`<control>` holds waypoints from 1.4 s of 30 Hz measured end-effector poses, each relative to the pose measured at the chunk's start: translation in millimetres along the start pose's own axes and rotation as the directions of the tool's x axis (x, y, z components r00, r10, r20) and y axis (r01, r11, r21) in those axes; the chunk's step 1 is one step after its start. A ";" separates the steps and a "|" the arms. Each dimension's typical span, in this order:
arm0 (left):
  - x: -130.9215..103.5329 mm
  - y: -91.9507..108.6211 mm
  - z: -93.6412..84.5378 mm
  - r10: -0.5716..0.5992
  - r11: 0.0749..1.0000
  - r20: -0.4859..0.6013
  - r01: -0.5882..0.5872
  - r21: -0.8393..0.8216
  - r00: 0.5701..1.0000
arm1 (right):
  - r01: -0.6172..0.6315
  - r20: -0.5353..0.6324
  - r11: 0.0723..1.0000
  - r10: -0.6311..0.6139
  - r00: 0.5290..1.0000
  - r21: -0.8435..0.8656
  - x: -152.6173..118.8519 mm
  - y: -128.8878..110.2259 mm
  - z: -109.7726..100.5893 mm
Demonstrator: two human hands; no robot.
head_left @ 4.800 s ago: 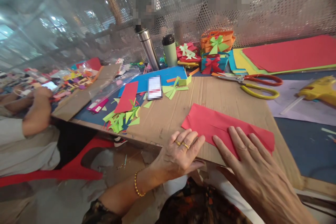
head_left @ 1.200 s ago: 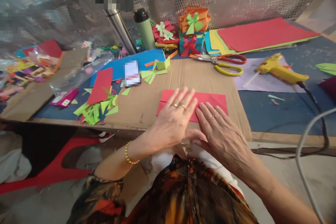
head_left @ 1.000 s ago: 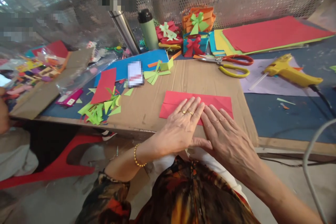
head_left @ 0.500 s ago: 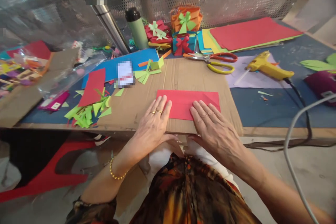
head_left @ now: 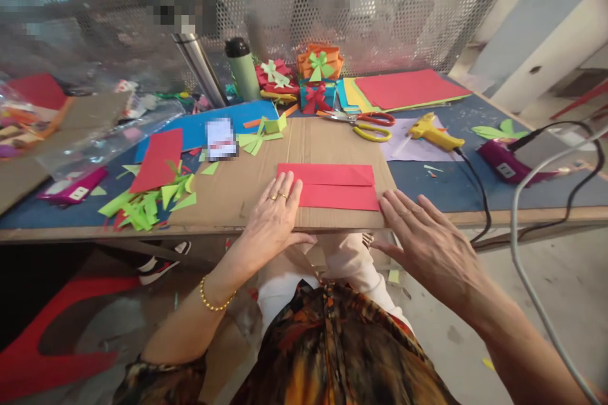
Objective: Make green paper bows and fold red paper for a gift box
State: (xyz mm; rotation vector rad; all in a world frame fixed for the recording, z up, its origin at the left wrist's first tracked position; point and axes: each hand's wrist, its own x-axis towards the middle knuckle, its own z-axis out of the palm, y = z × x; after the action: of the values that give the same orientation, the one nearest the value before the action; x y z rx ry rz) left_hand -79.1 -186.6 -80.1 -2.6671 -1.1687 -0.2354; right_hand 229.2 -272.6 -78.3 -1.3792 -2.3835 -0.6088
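A folded sheet of red paper (head_left: 338, 196) lies on the cardboard (head_left: 228, 196) before me, with a crease or flap edge running along its length. My left hand (head_left: 275, 205) rests its outstretched fingers on the paper's left end, thumb apart below the table edge. Beside the paper's right end is my right hand (head_left: 422, 231), its fingers extended and thumb spread. The right fingertips are at or just off the paper's right edge; exact contact is hard to tell. Neither hand grips anything.
Scissors (head_left: 373, 123) and a yellow glue gun (head_left: 434, 131) lie beyond my right hand, the gun's cord trailing over the table edge. Green paper scraps (head_left: 147, 209) are at the left. Folded paper gift boxes (head_left: 317, 98) and a green bottle (head_left: 244, 69) stand at the back.
My right hand has slid right, off the red paper's surface to its right end, uncovering the fold line. The left hand stays on the left end. The view has shifted slightly.
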 end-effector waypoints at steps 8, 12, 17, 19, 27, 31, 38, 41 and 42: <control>0.7 -3.2 4.3 0.002 1.000 -0.013 -0.003 -0.029 1.000 | 0.107 -0.011 0.958 -0.108 0.994 0.265 99.8 -15.0 10.3; -0.3 -6.6 4.4 0.017 1.000 -0.037 -0.018 -0.026 0.999 | 0.043 0.201 0.894 -0.148 0.968 0.446 132.1 -20.9 48.6; -0.8 -8.5 5.7 0.030 0.999 -0.061 -0.031 -0.030 0.998 | -0.020 0.273 0.876 -0.129 0.953 0.482 116.7 -0.9 53.4; -1.2 -8.2 6.4 0.031 0.999 -0.063 -0.033 -0.032 0.998 | -0.055 0.294 0.890 -0.090 0.952 0.452 105.3 9.5 49.4; -1.4 -7.7 8.5 0.020 0.999 -0.085 -0.023 -0.042 0.996 | -0.125 0.208 0.966 0.077 0.975 0.228 59.1 41.3 31.7; 0.7 -5.1 5.7 0.004 0.999 -0.069 -0.007 -0.051 0.998 | -0.142 0.064 0.976 0.134 0.989 0.164 68.0 21.8 25.3; -3.7 8.4 -3.2 -0.047 0.999 -0.010 0.047 0.011 0.999 | 0.016 0.170 0.938 -0.080 0.982 0.347 89.3 1.2 50.5; -1.1 17.9 -15.3 -0.065 0.998 0.065 0.064 0.015 0.996 | 0.047 0.145 0.927 -0.109 0.983 0.373 85.1 14.6 57.1; 3.1 22.7 -20.3 -0.079 0.997 0.081 0.078 0.017 0.994 | 0.061 0.137 0.923 -0.122 0.983 0.379 83.5 18.9 58.3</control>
State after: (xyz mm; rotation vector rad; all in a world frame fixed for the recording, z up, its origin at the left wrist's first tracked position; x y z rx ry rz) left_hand -61.4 -204.7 -62.9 -2.6447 -1.2965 -0.1327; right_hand 201.8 -173.0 -85.0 -1.1896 -2.5291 -0.0532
